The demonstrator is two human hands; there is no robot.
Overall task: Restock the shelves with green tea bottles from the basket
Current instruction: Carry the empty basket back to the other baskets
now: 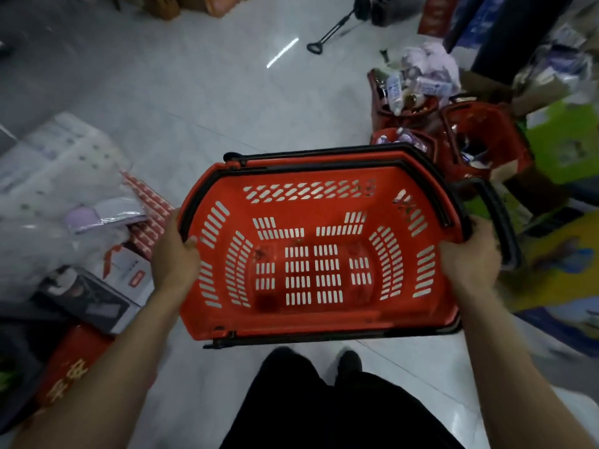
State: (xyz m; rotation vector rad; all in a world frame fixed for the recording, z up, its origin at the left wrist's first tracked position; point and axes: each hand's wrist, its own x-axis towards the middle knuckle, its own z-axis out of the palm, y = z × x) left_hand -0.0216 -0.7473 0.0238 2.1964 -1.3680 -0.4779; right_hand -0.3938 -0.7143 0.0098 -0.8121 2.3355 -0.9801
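A red plastic shopping basket (317, 202) with black handles and a slotted floor is held above the tiled floor in front of me. Nothing lies inside it; no green tea bottles are in view. My left hand (175, 254) grips the basket's left rim, thumb over the edge. My right hand (470, 254) grips the right rim next to the folded black handle (505, 228).
Several red baskets (486, 137) with bottles and packets stand on the floor at the right, beside green and yellow boxes (564, 147). Wrapped paper packs (61, 176) and red boxes (71, 358) lie at the left. A black handled tool (330, 29) lies far ahead. My legs are below.
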